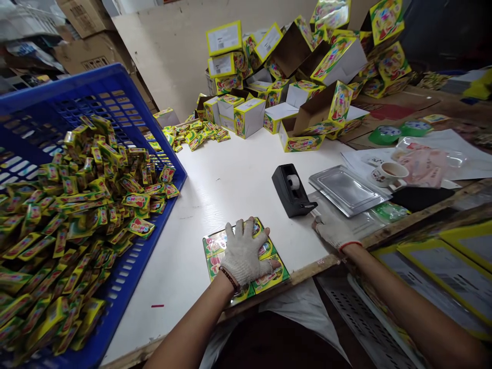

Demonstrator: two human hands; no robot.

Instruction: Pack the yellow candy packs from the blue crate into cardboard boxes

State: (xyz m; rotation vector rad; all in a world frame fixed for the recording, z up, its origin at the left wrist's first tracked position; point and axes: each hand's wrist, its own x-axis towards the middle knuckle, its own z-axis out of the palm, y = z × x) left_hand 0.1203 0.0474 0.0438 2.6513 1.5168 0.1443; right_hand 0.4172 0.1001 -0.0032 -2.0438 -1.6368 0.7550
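My left hand (246,251), in a white knit glove with bare thumb and fingertip, lies spread over a flat block of small yellow-green boxes (274,271) under clear shiny wrap at the table's front edge. The block is partly hidden by the palm. My right hand (334,231), gloved too, is just beside the front end of a black tape dispenser (292,192) holding a small roll of clear tape. Its thumb and fingers are drawn together near the dispenser's cutting edge. Whatever is between them is too small to make out.
At left stands a blue basket (154,241) heaped with small boxes (77,205). More lie loose (200,134) behind. Display cartons (249,118) pile up at the back. A clear plastic tray stack (348,189) and a cup of brown drink (388,174) are at right.
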